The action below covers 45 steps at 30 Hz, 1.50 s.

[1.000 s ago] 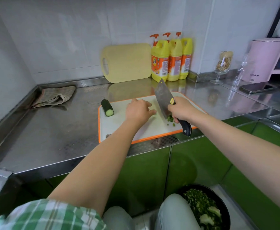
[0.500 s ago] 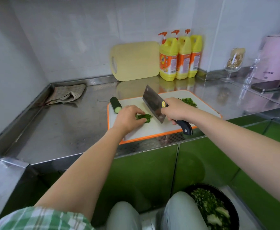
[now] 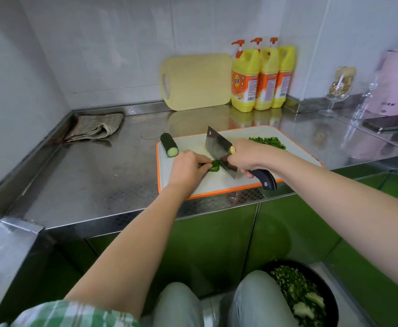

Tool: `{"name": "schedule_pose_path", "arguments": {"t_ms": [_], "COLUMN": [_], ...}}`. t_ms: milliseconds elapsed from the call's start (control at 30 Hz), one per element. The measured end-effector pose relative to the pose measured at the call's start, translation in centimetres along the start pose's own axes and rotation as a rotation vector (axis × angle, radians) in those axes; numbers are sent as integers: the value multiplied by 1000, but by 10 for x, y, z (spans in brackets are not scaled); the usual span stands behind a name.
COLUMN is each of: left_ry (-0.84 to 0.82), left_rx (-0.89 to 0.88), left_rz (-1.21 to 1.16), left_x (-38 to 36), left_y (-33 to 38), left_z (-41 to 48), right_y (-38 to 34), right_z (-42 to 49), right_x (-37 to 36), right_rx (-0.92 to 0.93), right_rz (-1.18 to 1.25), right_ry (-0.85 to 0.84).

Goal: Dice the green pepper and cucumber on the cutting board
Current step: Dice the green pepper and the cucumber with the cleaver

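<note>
A: Biggest first. What carries the work?

B: Steel counter (image 3: 87,180) across the middle of the frame. On it, centre right, a white cutting board (image 3: 193,141) with an orange rim. A dark bowl (image 3: 324,280) of chopped greens sits at lower right, below counter level.

A: Hands?

B: Right hand (image 3: 247,154), centre of frame, fingers wrapped tight round the handle of a cleaver (image 3: 216,145). Blade slants down toward the board. Whether the edge is touching, I can't tell. Left hand (image 3: 186,166), just left of the blade, fingers curled and pinching a piece of green pepper (image 3: 214,165) against the board.

A: And the cucumber?

B: A stub of cucumber (image 3: 169,145) lies at the board's upper left corner, one end cut flat, well apart from the knife. Not diced.

A: Anything finished?

B: A pile of diced green (image 3: 267,141) at the board's upper right, beyond the right wrist. Pepper by the colour, though too fine to be sure.

A: So, progress?

B: My reading: pepper mostly done, the last piece under the blade now. Cucumber is all left to do. Roughly halfway, perhaps a little under.
</note>
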<state>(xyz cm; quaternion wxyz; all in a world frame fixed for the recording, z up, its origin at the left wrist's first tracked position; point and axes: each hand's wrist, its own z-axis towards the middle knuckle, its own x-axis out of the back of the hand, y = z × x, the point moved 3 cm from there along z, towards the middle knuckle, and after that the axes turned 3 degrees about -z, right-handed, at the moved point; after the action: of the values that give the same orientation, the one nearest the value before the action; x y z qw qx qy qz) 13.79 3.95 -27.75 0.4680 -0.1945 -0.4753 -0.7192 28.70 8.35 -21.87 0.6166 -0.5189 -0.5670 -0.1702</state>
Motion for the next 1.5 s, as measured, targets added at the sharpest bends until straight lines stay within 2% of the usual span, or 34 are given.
{"name": "schedule_pose_path", "arguments": {"t_ms": [167, 367, 567, 733, 900, 1133, 1500], "left_ry": [8, 15, 30, 23, 17, 2, 14], "left_rx": [-2, 0, -32, -24, -29, -14, -10], "left_rz": [3, -14, -14, -18, -5, -6, -8], "left_x": [1, 2, 1, 2, 2, 4, 4], "left_y": [-1, -1, 0, 0, 0, 2, 3], "left_z": [0, -1, -2, -2, -2, -4, -4], "right_y": [-5, 7, -3, 0, 1, 3, -7], "right_z": [8, 8, 1, 0, 6, 9, 0], "right_x": [-13, -4, 1, 1, -7, -10, -7], "right_rx": [-7, 22, 21, 9, 1, 27, -4], "right_rz": [-49, 72, -26, -23, -22, -5, -47], "right_ry": [60, 175, 36, 7, 26, 165, 24]}}
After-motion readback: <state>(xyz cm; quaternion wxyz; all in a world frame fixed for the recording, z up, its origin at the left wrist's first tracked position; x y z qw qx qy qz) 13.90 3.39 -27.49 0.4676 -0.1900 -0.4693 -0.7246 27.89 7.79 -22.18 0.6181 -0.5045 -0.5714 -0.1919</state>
